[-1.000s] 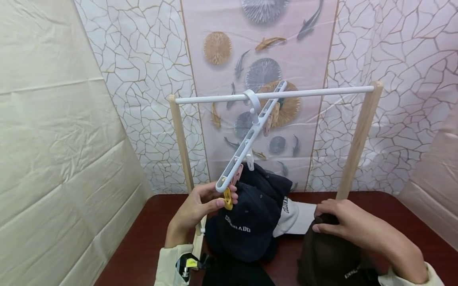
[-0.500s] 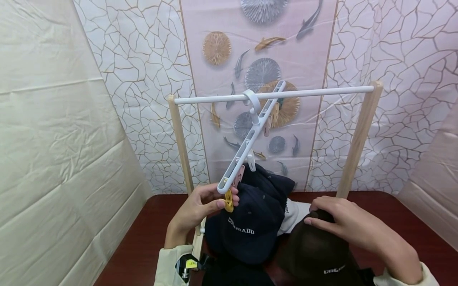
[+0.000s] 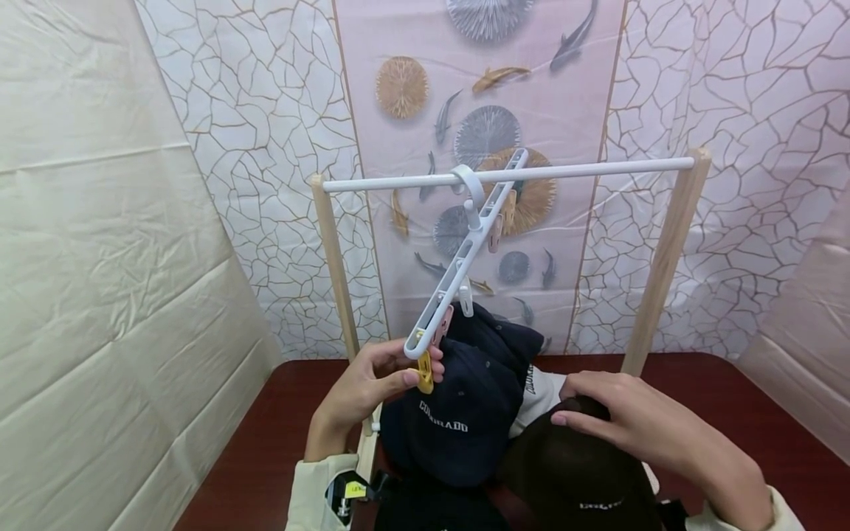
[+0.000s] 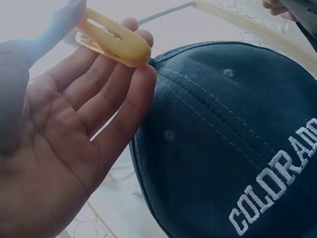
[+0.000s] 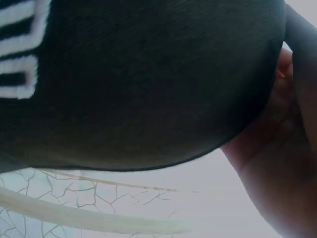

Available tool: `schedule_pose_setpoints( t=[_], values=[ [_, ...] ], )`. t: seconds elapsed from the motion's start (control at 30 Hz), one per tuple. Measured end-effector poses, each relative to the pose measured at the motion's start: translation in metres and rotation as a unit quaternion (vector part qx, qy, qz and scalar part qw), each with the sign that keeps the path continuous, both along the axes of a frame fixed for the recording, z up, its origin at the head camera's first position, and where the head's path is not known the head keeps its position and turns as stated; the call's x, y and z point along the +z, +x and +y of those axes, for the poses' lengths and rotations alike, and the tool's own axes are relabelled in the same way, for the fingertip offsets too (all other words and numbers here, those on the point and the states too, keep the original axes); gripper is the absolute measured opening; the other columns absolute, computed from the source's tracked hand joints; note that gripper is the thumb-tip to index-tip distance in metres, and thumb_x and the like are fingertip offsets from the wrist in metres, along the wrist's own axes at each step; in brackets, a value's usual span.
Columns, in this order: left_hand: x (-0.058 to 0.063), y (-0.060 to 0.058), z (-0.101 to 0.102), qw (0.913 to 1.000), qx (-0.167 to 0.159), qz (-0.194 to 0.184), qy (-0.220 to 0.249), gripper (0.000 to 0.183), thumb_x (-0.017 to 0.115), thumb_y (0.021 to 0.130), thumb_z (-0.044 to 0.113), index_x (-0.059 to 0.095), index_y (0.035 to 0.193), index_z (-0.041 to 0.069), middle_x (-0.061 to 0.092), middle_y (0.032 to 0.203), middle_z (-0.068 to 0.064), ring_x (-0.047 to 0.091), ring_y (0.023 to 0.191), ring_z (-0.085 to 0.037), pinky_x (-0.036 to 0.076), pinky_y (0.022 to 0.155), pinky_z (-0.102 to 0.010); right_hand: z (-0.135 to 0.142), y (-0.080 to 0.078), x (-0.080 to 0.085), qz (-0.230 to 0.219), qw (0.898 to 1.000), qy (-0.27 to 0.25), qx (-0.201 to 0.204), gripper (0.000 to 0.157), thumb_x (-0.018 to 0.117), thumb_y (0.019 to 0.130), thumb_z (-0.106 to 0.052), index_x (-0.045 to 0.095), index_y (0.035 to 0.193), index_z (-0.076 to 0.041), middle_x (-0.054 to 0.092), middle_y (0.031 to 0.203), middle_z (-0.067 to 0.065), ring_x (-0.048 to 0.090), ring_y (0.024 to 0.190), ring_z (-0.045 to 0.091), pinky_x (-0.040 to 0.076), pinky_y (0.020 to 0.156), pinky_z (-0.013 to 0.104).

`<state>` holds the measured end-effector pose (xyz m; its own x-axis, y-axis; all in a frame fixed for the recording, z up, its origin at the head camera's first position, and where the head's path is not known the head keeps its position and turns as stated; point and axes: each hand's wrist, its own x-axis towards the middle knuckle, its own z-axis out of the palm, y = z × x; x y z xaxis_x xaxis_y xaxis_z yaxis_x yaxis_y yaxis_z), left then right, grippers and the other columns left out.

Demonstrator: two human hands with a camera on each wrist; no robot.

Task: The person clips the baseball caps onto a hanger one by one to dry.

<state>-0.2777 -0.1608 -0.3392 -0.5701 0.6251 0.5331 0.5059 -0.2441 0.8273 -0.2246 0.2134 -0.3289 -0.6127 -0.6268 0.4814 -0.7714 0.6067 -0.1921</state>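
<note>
My left hand (image 3: 372,380) pinches a yellow clothespin (image 3: 425,374) between thumb and fingers, at the near end of a white clip hanger (image 3: 465,254). In the left wrist view, the clothespin (image 4: 119,44) sits just beside the top of a navy cap (image 4: 208,109) lettered COLORADO. That navy cap (image 3: 458,413) hangs under the hanger, by a pink clothespin (image 3: 443,324). To the right, my right hand (image 3: 631,413) grips a dark brown cap (image 3: 571,464) by the top of its crown. The brown cap (image 5: 148,89) fills most of the right wrist view, hiding the fingertips.
A rack with a white rod (image 3: 598,171) and wooden posts (image 3: 664,265) bears the hanger. Behind the brown cap lies a white cap (image 3: 541,394). A black cap (image 3: 434,509) is at the bottom edge, on the dark red table (image 3: 265,435).
My right hand has carried the brown cap leftward, closer to the navy cap, covering more of the white one. The left hand stays on the yellow clothespin, nearly still.
</note>
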Motion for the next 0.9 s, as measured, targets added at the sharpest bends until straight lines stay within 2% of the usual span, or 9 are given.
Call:
schedule_pose_setpoints(
  t=[0.1,0.17,0.23,0.3,0.4,0.5,0.57,0.7,0.9],
  values=[
    [0.000,0.000,0.000,1.0000,0.008,0.000,-0.005,0.047,0.066,0.106,0.018,0.055,0.136,-0.017,0.077,0.119,-0.002,0.073,0.113,-0.017,0.056,0.101,-0.033,-0.001,0.004,0.003,-0.030,0.998,0.029,-0.050,0.015,0.071,0.100,-0.045,0.061,0.096,-0.035,0.054,0.086,-0.024,0.052,0.078,-0.003,0.045,0.067,0.025],
    [0.000,0.000,0.000,0.9999,0.011,0.000,-0.007,0.048,0.067,0.106,0.019,0.056,0.136,-0.017,0.077,0.119,-0.002,0.073,0.113,-0.017,0.056,0.101,-0.034,-0.001,0.007,0.004,-0.039,0.994,0.049,-0.095,0.021,0.069,0.099,-0.054,0.064,0.098,-0.033,0.058,0.090,-0.022,0.055,0.082,-0.001,0.048,0.069,0.029],
    [0.000,-0.001,0.000,0.9999,0.010,0.001,-0.008,0.048,0.067,0.106,0.020,0.056,0.136,-0.016,0.076,0.119,-0.002,0.073,0.113,-0.016,0.056,0.101,-0.034,-0.002,0.009,0.005,-0.033,0.989,0.068,-0.129,0.027,0.067,0.098,-0.060,0.062,0.096,-0.033,0.057,0.090,-0.021,0.054,0.081,0.001,0.047,0.068,0.031],
    [0.000,-0.001,0.001,0.9999,0.007,0.003,-0.008,0.048,0.066,0.106,0.020,0.055,0.136,-0.017,0.076,0.119,-0.001,0.073,0.112,-0.016,0.056,0.101,-0.034,-0.003,0.012,0.005,-0.008,0.987,0.076,-0.143,0.026,0.070,0.097,-0.058,0.065,0.101,-0.033,0.061,0.097,-0.020,0.058,0.086,0.002,0.050,0.070,0.034],
    [0.000,-0.001,0.002,1.0000,0.002,0.005,-0.006,0.048,0.065,0.107,0.020,0.056,0.136,-0.017,0.076,0.119,-0.001,0.073,0.112,-0.016,0.057,0.100,-0.034,-0.002,0.015,0.005,0.053,0.987,0.072,-0.132,0.020,0.077,0.094,-0.042,0.058,0.093,-0.036,0.051,0.089,-0.023,0.049,0.080,0.000,0.042,0.064,0.028],
    [-0.001,-0.001,0.004,0.9999,0.003,0.008,-0.007,0.047,0.065,0.107,0.020,0.056,0.135,-0.017,0.076,0.118,-0.001,0.073,0.112,-0.016,0.057,0.100,-0.034,-0.002,0.018,0.005,0.100,0.986,0.059,-0.117,0.030,0.078,0.083,-0.023,0.052,0.089,-0.036,0.043,0.086,-0.023,0.042,0.078,-0.001,0.036,0.062,0.025],
    [-0.001,-0.001,0.004,0.9999,0.004,0.010,-0.008,0.046,0.065,0.107,0.020,0.057,0.135,-0.016,0.076,0.119,0.000,0.073,0.112,-0.016,0.057,0.100,-0.034,-0.002,0.018,0.007,0.105,0.987,0.051,-0.111,0.035,0.076,0.078,-0.015,0.047,0.086,-0.035,0.039,0.084,-0.022,0.039,0.077,-0.001,0.033,0.063,0.024],
    [-0.001,-0.001,0.004,0.9998,0.007,0.014,-0.009,0.046,0.064,0.107,0.020,0.057,0.135,-0.016,0.077,0.118,0.000,0.073,0.112,-0.016,0.057,0.100,-0.034,-0.004,0.021,0.010,0.106,0.989,0.036,-0.094,0.039,0.073,0.078,-0.009,0.045,0.086,-0.036,0.039,0.087,-0.023,0.039,0.078,-0.001,0.033,0.067,0.024],
    [0.000,-0.001,0.005,0.9997,0.005,0.023,-0.006,0.046,0.064,0.108,0.020,0.057,0.135,-0.017,0.077,0.117,0.000,0.073,0.112,-0.016,0.057,0.100,-0.033,-0.008,0.026,0.011,0.062,0.996,0.013,-0.058,0.039,0.076,0.086,-0.008,0.056,0.098,-0.040,0.046,0.097,-0.024,0.047,0.094,0.000,0.042,0.074,0.025]
  ],
)
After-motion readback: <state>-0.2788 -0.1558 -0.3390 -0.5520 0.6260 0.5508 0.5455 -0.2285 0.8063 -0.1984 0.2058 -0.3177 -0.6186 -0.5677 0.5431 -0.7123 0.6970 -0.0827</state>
